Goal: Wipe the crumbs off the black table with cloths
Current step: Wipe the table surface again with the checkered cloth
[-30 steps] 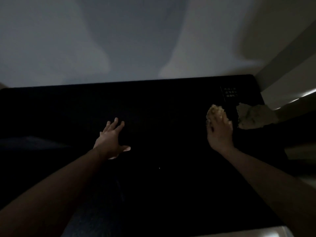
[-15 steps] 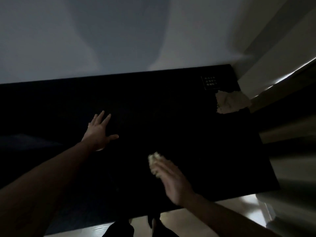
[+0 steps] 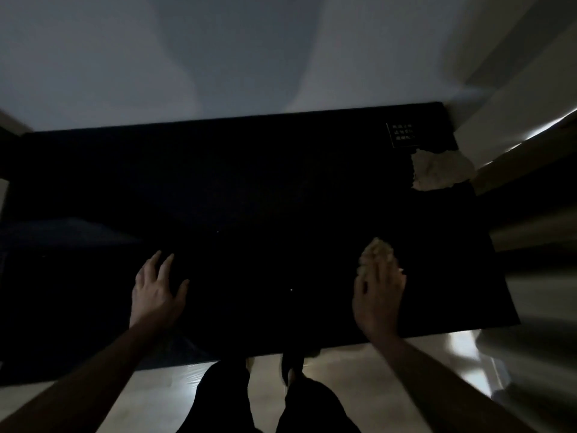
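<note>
My right hand (image 3: 379,295) presses the cloth (image 3: 376,251) flat, lower right; one crumb (image 3: 291,289) sits just left; left hand (image 3: 156,292) fingers spread, empty.

cloth (image 3: 376,253) mostly hidden under right hand (image 3: 379,295), label (image 3: 401,135) text unreadable

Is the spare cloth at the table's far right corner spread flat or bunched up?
Bunched up. The spare cloth lies as a crumpled, ragged-edged heap on the black table, untouched by either hand.
</note>
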